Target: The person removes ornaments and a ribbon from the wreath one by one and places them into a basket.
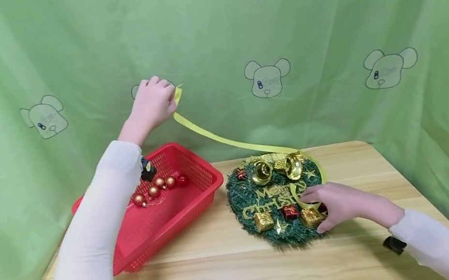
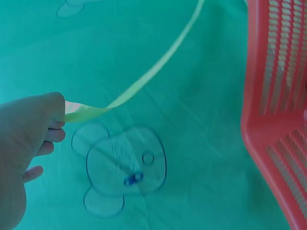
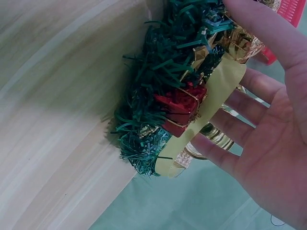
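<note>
My left hand (image 1: 152, 103), raised above the back of the red basket, pinches one end of a yellow ribbon (image 1: 229, 142). From there the ribbon sags down to the right and runs round the far right edge of a green tinsel Christmas wreath (image 1: 247, 227). Gold bells (image 1: 262, 172), gold lettering, stars and small wrapped gift boxes (image 1: 264, 221) decorate the wreath. At its right side is my right hand (image 1: 342, 199); its fingers are spread and fairly straight against the ribbon and wreath. In the right wrist view, the ribbon (image 3: 211, 108) passes in front of the fingertips, beside a red gift box (image 3: 182, 108).
Left of the wreath, a red plastic basket (image 1: 187, 213) stands on the wooden table (image 1: 228, 276). Several shiny red-gold baubles (image 1: 154, 191) lie inside it. A green curtain (image 1: 206, 25) with bear-head prints hangs behind and at both sides.
</note>
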`<state>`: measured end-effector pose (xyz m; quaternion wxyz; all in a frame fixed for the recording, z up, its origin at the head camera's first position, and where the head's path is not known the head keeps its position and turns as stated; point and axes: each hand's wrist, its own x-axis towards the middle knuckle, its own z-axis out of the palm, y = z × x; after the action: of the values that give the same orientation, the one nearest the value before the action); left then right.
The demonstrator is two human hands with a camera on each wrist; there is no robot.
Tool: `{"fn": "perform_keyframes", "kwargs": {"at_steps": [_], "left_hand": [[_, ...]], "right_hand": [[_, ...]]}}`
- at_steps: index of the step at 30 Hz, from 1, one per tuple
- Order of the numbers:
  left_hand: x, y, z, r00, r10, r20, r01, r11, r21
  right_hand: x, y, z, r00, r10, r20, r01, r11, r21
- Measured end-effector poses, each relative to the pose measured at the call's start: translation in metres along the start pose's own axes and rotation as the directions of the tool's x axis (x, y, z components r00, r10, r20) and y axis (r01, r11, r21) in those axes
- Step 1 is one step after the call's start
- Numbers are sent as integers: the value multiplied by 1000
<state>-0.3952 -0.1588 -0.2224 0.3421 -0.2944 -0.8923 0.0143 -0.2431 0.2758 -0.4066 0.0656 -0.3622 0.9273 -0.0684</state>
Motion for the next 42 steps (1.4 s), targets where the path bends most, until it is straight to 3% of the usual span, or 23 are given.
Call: {"fn": "perform_keyframes", "kwargs": {"at_steps": [11, 27, 36, 42], "left_hand": [[-20, -33, -30, 999, -35, -31, 38, 997, 68], [-60, -71, -75, 987, -161, 21, 156, 977, 145], [-70, -82, -106, 970, -234, -64, 241, 961, 134], [-71, -95, -133, 947, -320, -17, 318, 932, 177]], "right_hand": [[-1, 2, 1, 1000, -13, -18, 13, 1000, 2], [-3, 8, -1, 1000, -16, -19, 16, 1000, -26], [-3, 7, -1, 1000, -17, -22, 16, 1000, -25], [0, 7, 1, 999, -28, -26, 27, 999, -28]]}}
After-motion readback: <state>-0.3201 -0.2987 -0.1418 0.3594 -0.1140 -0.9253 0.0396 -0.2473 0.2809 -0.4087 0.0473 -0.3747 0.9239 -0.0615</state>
